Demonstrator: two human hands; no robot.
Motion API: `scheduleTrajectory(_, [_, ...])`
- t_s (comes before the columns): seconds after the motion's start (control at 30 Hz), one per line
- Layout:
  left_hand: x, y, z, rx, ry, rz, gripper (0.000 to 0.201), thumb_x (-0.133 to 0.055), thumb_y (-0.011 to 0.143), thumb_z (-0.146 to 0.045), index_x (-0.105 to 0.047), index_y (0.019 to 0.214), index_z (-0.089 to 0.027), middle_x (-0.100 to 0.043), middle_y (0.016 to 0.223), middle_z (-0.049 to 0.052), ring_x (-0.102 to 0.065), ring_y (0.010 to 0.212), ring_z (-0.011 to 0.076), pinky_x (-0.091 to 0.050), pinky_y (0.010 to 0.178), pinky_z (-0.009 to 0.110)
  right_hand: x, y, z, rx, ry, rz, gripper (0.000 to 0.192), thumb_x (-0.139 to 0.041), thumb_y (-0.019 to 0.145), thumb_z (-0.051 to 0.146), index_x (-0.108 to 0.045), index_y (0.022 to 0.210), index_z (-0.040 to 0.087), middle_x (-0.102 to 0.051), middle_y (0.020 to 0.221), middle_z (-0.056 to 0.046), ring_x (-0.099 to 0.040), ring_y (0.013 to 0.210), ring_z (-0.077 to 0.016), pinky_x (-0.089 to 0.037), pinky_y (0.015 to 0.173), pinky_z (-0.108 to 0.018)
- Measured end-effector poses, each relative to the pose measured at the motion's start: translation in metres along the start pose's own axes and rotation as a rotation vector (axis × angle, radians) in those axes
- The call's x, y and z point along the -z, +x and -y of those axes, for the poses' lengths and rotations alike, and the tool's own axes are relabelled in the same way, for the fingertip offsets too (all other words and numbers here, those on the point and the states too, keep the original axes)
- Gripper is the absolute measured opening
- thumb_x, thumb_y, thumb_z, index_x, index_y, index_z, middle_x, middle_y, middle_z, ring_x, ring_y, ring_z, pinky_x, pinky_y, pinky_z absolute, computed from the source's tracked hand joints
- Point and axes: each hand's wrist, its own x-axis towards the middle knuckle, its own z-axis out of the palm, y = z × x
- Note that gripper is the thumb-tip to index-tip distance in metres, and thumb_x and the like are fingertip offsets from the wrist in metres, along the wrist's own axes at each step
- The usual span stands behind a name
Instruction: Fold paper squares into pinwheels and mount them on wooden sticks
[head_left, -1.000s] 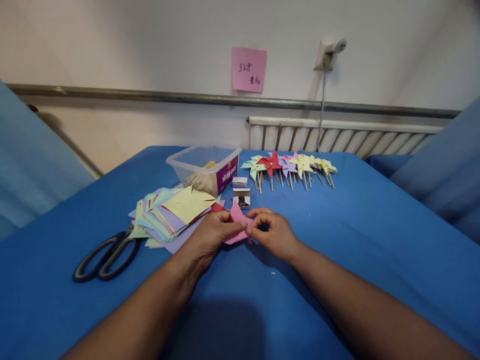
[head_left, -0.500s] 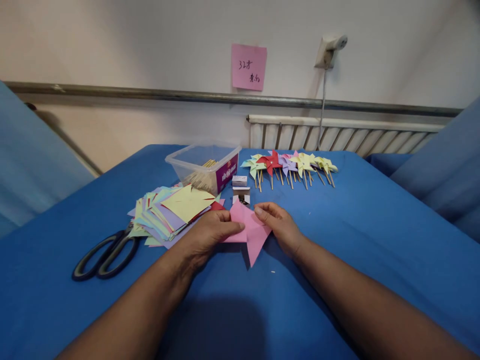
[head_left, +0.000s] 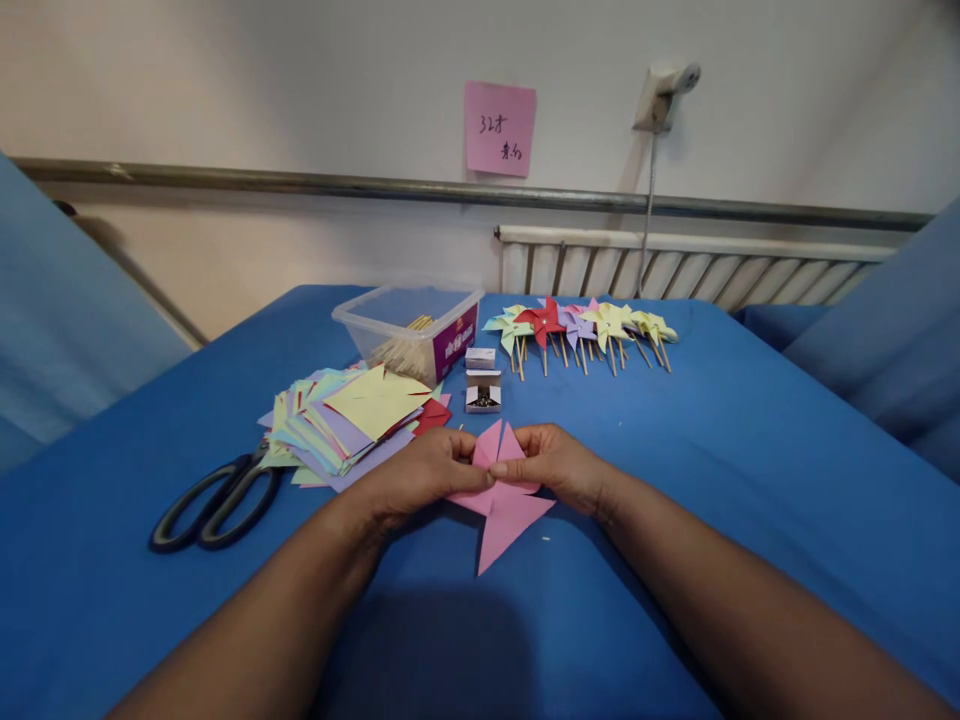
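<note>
Between my two hands is a pink paper pinwheel (head_left: 511, 512), cut into points and partly folded. My left hand (head_left: 429, 468) pinches it from the left, thumb near the middle. From the right, my right hand (head_left: 561, 466) pinches it too, its thumb pressed at the centre close to the left thumb. One long point hangs toward me. Just beyond my hands stands a small open box (head_left: 483, 392) holding small metal pieces. Behind it lies another small white box (head_left: 480, 358). What the fingers do under the paper is hidden.
To the left lie a stack of coloured paper (head_left: 330, 420) and black-handled scissors (head_left: 217, 500). Behind them, a clear plastic tub (head_left: 409, 300) holds wooden sticks. Several finished pinwheels (head_left: 577, 325) lie at the back right, before a radiator (head_left: 697, 262). Blue cloth (head_left: 712, 480) covers the table.
My right hand has moved left and folded its part of the paper inward to the centre, bringing both thumbs together. The paper has turned and come slightly nearer to me.
</note>
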Motion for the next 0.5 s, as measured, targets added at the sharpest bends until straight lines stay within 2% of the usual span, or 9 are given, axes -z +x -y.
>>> scheduleTrajectory(0.17, [-0.001, 0.001, 0.001, -0.016, -0.002, -0.081, 0.016, -0.073, 0.058, -0.022, -0.070, 0.070, -0.012, -0.066, 0.065, 0.003, -0.060, 0.061, 0.0174, -0.042, 0.056, 0.025, -0.002, 0.000, 0.002, 0.005, -0.093, -0.036, 0.040, -0.079, 0.062, 0.048, -0.068, 0.078, 0.013, -0.059, 0.059, 0.003, -0.044, 0.048, -0.0065, -0.031, 0.050, -0.021])
scheduleTrajectory(0.33, [0.002, 0.007, 0.008, -0.041, -0.009, -0.223, 0.018, -0.077, 0.061, -0.025, -0.065, 0.066, -0.012, -0.061, 0.062, 0.001, -0.052, 0.055, 0.0107, -0.037, 0.053, 0.021, -0.007, 0.003, -0.002, 0.126, -0.107, -0.142, 0.037, -0.075, 0.066, 0.048, -0.067, 0.078, 0.014, -0.058, 0.061, 0.003, -0.045, 0.049, -0.0074, -0.034, 0.050, -0.022])
scheduleTrajectory(0.43, [0.005, 0.008, 0.010, -0.046, -0.169, -0.249, 0.019, -0.077, 0.066, -0.027, -0.063, 0.070, -0.014, -0.060, 0.063, 0.000, -0.052, 0.055, 0.0099, -0.039, 0.055, 0.021, -0.010, 0.007, -0.006, 0.207, -0.087, -0.275, 0.036, -0.073, 0.068, 0.046, -0.068, 0.083, 0.013, -0.062, 0.067, 0.000, -0.050, 0.053, -0.0096, -0.038, 0.052, -0.023])
scheduleTrajectory(0.5, [0.004, 0.008, 0.009, -0.053, -0.355, -0.218, 0.019, -0.075, 0.069, -0.027, -0.065, 0.078, -0.015, -0.062, 0.069, 0.000, -0.056, 0.061, 0.0113, -0.044, 0.060, 0.023, -0.012, 0.010, -0.008, 0.261, -0.038, -0.368, 0.037, -0.072, 0.070, 0.045, -0.068, 0.087, 0.013, -0.065, 0.073, -0.002, -0.053, 0.057, -0.0115, -0.041, 0.055, -0.025])
